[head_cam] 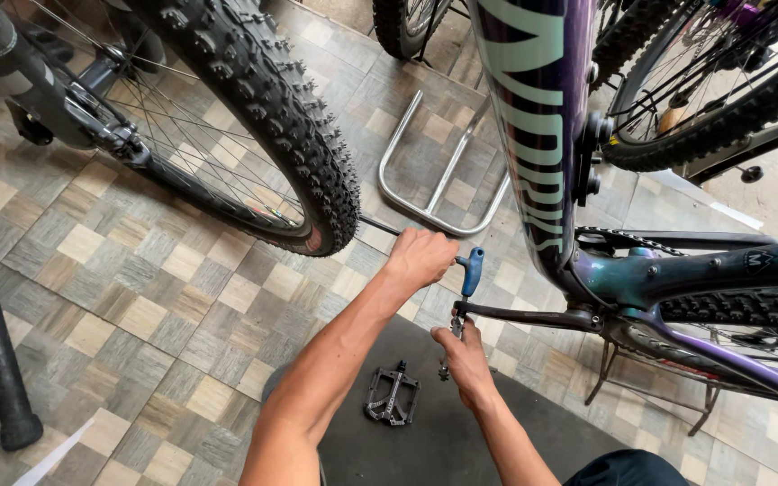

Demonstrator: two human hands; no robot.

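Head camera looks down on a checkered tile floor [137, 297] and a dark rubber mat [443, 432]. Left hand [419, 256] is curled into a fist around the blue T-shaped handle of a hex key [472, 273], whose shaft runs down to the end of the black crank arm [533, 317] of a purple bicycle frame [542, 135]. Right hand [463, 353] is closed just below that crank end, pinching something small and dark that its fingers mostly hide. A black flat pedal [391, 394] lies loose on the mat, near the right hand. A knobby black tyre [263, 99] is cut off at the top edge. A bent silver metal stand [443, 171] lies partly behind the frame.
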